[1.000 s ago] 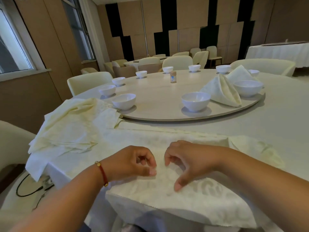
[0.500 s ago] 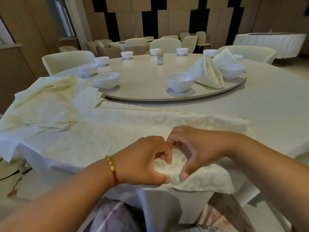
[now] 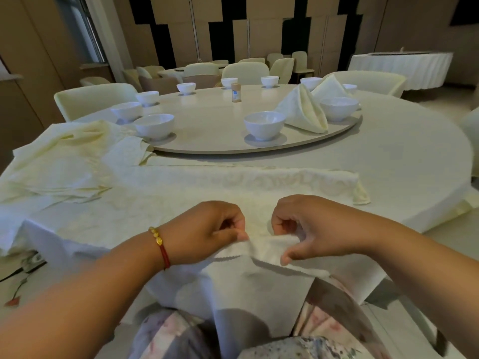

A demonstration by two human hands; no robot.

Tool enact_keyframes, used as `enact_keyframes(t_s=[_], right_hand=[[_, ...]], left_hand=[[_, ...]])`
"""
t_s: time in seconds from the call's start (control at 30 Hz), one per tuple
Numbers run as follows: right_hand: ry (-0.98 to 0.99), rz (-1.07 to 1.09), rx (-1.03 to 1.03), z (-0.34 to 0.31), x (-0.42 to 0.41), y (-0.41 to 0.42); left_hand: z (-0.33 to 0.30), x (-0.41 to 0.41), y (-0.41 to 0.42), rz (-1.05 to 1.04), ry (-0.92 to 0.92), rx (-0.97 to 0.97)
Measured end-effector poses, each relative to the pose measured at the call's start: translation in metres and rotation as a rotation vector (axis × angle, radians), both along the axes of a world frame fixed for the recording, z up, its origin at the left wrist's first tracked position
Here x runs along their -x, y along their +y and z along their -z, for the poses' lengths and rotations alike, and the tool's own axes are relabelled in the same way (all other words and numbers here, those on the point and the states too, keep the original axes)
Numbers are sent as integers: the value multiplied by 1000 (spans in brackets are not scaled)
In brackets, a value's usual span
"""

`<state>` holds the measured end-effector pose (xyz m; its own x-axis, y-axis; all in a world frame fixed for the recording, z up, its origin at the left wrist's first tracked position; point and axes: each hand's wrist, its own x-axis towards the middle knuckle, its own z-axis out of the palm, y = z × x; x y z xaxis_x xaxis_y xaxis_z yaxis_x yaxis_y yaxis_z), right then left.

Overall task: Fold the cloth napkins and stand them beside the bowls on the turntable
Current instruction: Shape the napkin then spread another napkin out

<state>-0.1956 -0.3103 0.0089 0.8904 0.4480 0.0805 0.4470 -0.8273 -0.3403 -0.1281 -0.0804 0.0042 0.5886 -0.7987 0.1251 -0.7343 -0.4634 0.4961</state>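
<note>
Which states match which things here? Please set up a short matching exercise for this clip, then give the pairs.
Things:
1. napkin being folded
2. folded napkin
3. small brown bottle
4. pile of napkins

States:
a. stands near the turntable's middle
b. lies loose on the table, left of the turntable
c. pinched by the left hand and right hand at the near table edge
d. stands between two white bowls

Pairs: 1-c, 2-d, 3-a, 4-b

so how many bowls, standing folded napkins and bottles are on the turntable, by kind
white bowls: 10
standing folded napkins: 2
small brown bottle: 1
total: 13
</note>
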Motion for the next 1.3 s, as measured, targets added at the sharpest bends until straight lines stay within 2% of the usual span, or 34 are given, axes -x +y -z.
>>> enact_keyframes(t_s=[0.3, 0.4, 0.5, 0.63, 0.7, 0.83, 0.9, 0.97, 1.07, 1.13, 1.2, 1.3], right_hand=[[-7, 160, -149, 2, -14, -16], [-16, 260, -218, -6, -28, -21], [-51, 360, -274, -23, -46, -26], [-78, 408, -316, -48, -82, -19], [-108, 403, -294, -59, -106, -10], [-190, 525, -90, -79, -161, 12], [-180, 627, 34, -86, -189, 23], [-141, 699, 64, -91, -217, 31], [-128, 768, -11, -94, -250, 38], [-225, 717, -94, -95, -268, 39], [-270, 641, -190, -99, -281, 41], [-197, 496, -316, -101, -288, 45]], left_hand=[[-10, -34, 33, -295, 148, 179], [-10, -40, 45, -320, 320, 246], [-17, -41, 54, -299, 449, 186], [-28, -56, 63, -370, 385, -1], [-35, -69, 67, -431, 396, -19], [-54, -96, 75, -520, 559, 65], [-65, -112, 77, -575, 606, 109], [-76, -129, 76, -644, 628, 177], [-90, -156, 70, -746, 681, 340], [-96, -173, 66, -805, 706, 516], [-98, -193, 64, -816, 628, 664], [-92, -216, 63, -778, 434, 695]])
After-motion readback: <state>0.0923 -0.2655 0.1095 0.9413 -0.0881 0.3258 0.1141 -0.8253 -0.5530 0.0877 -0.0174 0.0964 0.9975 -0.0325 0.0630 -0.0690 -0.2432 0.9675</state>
